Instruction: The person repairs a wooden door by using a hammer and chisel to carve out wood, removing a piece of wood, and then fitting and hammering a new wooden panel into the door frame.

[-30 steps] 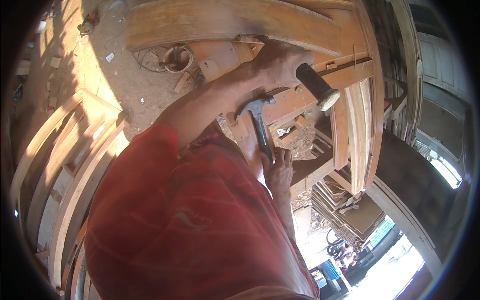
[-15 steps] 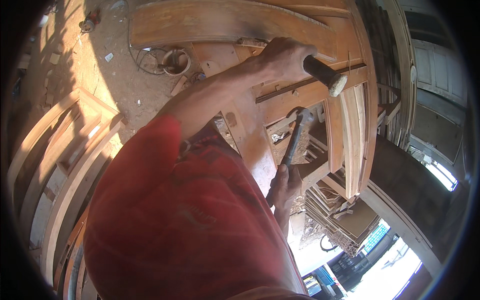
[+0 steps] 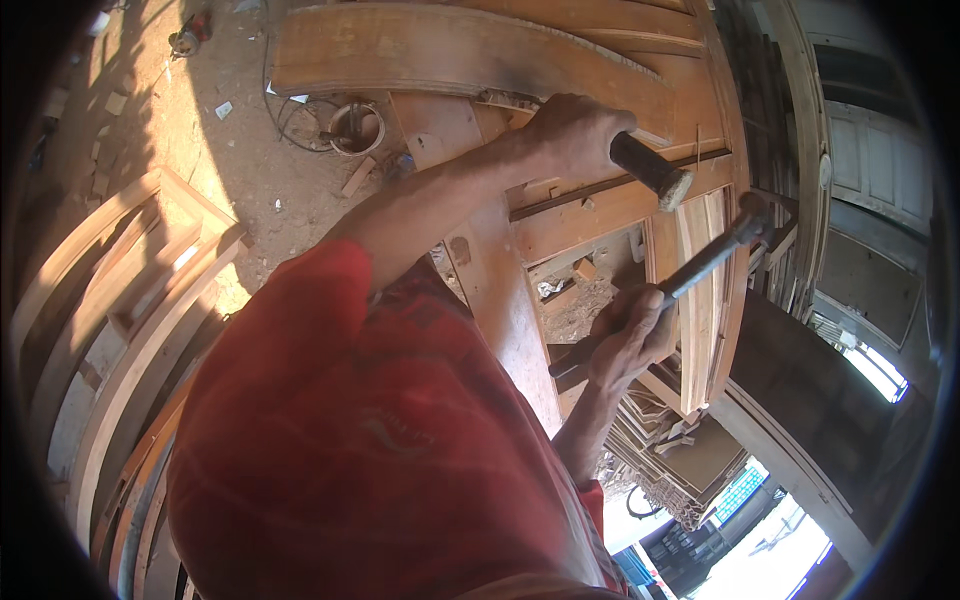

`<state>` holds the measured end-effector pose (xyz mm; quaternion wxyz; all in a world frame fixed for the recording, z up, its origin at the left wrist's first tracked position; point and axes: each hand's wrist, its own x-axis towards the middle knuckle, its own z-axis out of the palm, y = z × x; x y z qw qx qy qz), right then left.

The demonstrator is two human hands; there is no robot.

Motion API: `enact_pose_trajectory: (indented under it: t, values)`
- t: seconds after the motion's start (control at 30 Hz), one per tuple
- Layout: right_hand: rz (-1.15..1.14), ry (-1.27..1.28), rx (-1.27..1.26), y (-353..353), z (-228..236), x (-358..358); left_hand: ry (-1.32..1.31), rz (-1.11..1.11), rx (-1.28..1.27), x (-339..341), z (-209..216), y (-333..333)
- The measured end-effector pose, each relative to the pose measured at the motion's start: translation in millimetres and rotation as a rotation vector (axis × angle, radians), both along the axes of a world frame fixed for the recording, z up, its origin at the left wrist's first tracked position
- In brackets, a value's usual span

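Note:
My left hand (image 3: 575, 130) is closed round a chisel (image 3: 650, 168). Its dark handle sticks out to the right and ends in a pale, battered butt; the blade is hidden behind the hand. Lower down, my right hand (image 3: 630, 335) grips a hammer (image 3: 705, 265) by its shaft. The hammer's head is up and to the right, apart from the chisel butt. Under both hands lies a brown wooden door or frame (image 3: 580, 220) with a curved outer edge. A broad curved board (image 3: 400, 45) rests across its far part, beside my left hand.
A round bucket (image 3: 368, 130) with tools inside stands on the sandy ground, near a cable. Curved wooden frames (image 3: 120, 375) are at the left. Stacked wood pieces (image 3: 650, 450) lie at the lower right. A corded power tool (image 3: 188, 38) sits at the far left.
My right hand has moved up and to the right, swinging the hammer's head away to the right. My left hand stays nearly in place on the chisel.

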<state>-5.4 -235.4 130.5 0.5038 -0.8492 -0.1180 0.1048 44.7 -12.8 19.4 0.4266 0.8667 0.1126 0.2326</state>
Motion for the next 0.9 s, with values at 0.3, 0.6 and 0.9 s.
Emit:
enact_pose_trajectory:
  t: [0.3,0.6,0.9]
  values:
    - [0.128,-0.364,-0.008,-35,-69,18,-0.044,0.045,-0.053,-1,-3,-1]
    - [-0.034,-0.399,0.280,-8,-36,18,-0.079,0.070,-0.051,2,2,2]
    - [0.301,0.094,-0.603,-80,-94,-47,-0.076,0.093,-0.085,2,1,1]
